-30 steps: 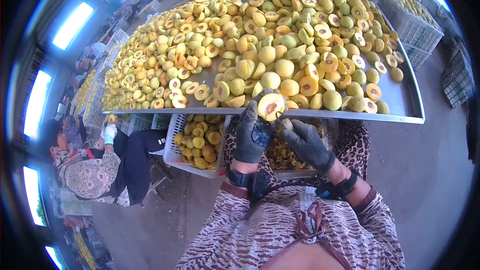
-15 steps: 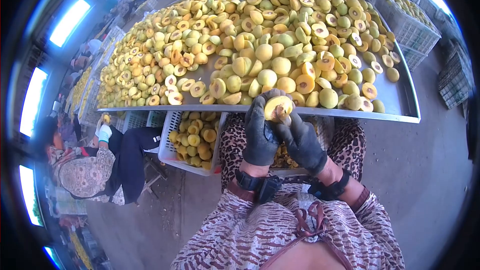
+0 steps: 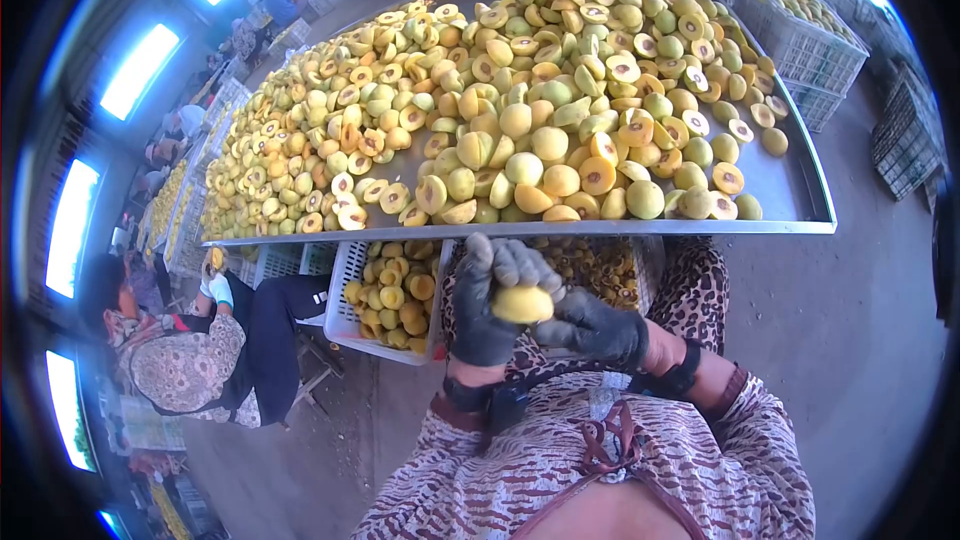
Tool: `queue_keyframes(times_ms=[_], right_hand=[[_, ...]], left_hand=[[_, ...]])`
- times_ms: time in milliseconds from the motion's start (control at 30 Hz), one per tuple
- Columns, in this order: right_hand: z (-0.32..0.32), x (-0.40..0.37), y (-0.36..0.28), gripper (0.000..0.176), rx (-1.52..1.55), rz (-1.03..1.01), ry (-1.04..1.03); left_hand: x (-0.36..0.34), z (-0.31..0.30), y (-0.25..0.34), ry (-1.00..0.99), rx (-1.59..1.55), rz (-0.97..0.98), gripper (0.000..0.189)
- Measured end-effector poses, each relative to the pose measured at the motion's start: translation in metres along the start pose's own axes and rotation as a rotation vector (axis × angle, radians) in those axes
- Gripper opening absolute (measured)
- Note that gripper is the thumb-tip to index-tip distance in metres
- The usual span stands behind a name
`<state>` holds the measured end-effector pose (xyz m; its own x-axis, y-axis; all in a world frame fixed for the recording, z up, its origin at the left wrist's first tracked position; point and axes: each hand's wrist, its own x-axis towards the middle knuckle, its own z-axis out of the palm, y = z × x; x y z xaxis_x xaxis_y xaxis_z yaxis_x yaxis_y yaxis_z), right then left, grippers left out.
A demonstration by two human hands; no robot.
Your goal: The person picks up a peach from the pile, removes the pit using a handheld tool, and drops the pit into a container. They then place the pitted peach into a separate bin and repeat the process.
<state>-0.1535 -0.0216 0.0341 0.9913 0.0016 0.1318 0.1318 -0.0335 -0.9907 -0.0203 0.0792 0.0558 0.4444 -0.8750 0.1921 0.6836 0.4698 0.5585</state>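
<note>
The peach point(image 3: 522, 304), long axis 9-to-3, is clasped by fingers of the left hand point(image 3: 485, 308), the right hand point(image 3: 598, 328) curled closed at its 4 o'clock.

yellow peach point(image 3: 522, 304), dark grey gloves point(image 3: 600, 328), leopard-print trousers point(image 3: 703, 280), white crate point(image 3: 349, 285)

the left grip point(image 3: 484, 308) and right grip point(image 3: 598, 325) are gloved in dark grey; black wrist bands point(image 3: 680, 377), brown zebra-striped sleeves point(image 3: 455, 452), leopard-print trousers point(image 3: 702, 285).
</note>
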Motion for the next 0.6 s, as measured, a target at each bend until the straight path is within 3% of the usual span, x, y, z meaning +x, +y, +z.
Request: queue_keyframes(times_ms=[67, 167, 200, 300, 333, 467, 500, 567, 600], right_hand=[[0.013, 0.015, 0.005, 0.031, -0.056, -0.192, 0.014], [0.016, 0.030, 0.026, 0.035, 0.021, -0.118, -0.152], [0.020, 0.031, 0.010, 0.036, 0.268, -0.131, -0.147], [0.020, 0.030, 0.017, 0.038, 0.394, -0.035, -0.178], [0.012, 0.029, 0.015, 0.039, 0.323, 0.066, -0.262], [0.002, 0.016, 0.002, 0.036, -0.015, -0.013, -0.338], [0.001, 0.013, 0.008, 0.036, -0.009, -0.005, -0.331], [-0.007, 0.004, 0.027, 0.033, 0.157, 0.231, -0.215], [-0.017, 0.000, 0.056, 0.031, -0.111, 0.274, -0.090]], left_hand=[[-0.010, -0.001, 0.013, 0.004, 0.100, 0.042, 0.049], [-0.019, 0.007, 0.026, 0.047, 0.225, 0.091, 0.048], [-0.020, 0.009, 0.029, 0.011, 0.258, 0.120, 0.048], [-0.019, 0.015, 0.028, 0.111, 0.209, 0.103, 0.049], [-0.020, 0.014, 0.026, 0.186, 0.218, 0.112, 0.049], [-0.021, -0.045, 0.066, 0.149, 0.034, 0.007, 0.049], [-0.019, -0.038, 0.069, 0.248, 0.129, 0.018, 0.050], [-0.020, -0.043, 0.073, 0.347, 0.225, 0.153, 0.047], [-0.024, -0.051, 0.083, 0.533, 0.553, 0.200, 0.042]])
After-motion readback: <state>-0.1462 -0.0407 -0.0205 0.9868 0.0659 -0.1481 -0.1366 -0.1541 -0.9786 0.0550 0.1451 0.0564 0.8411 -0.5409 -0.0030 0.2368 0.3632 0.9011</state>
